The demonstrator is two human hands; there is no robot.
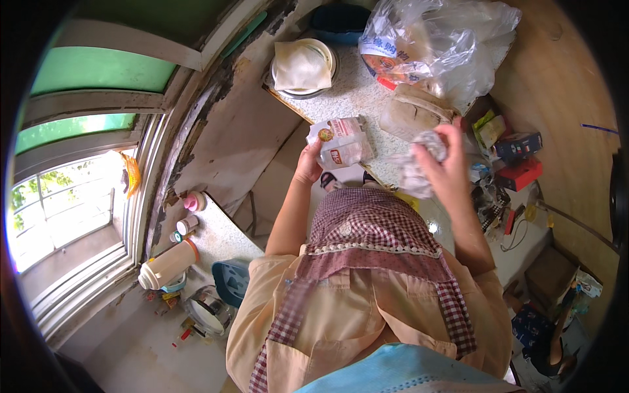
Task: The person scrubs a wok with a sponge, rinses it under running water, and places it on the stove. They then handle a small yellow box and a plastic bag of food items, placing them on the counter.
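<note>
My left hand grips the edge of a printed plastic package, held up over the near edge of a speckled tabletop. To its right, my right hand is closed around a crumpled pale cloth, which hangs below the fingers; the hand is somewhat blurred. Just beyond the cloth, a cloudy plastic container with a handle rests on the table. What the package holds cannot be made out.
Farther back are a folded cloth on a round lidded vessel, a dark blue basin and a clear plastic bag. Boxes crowd the right. A thermos stands lower left near the window. A person is at the lower right.
</note>
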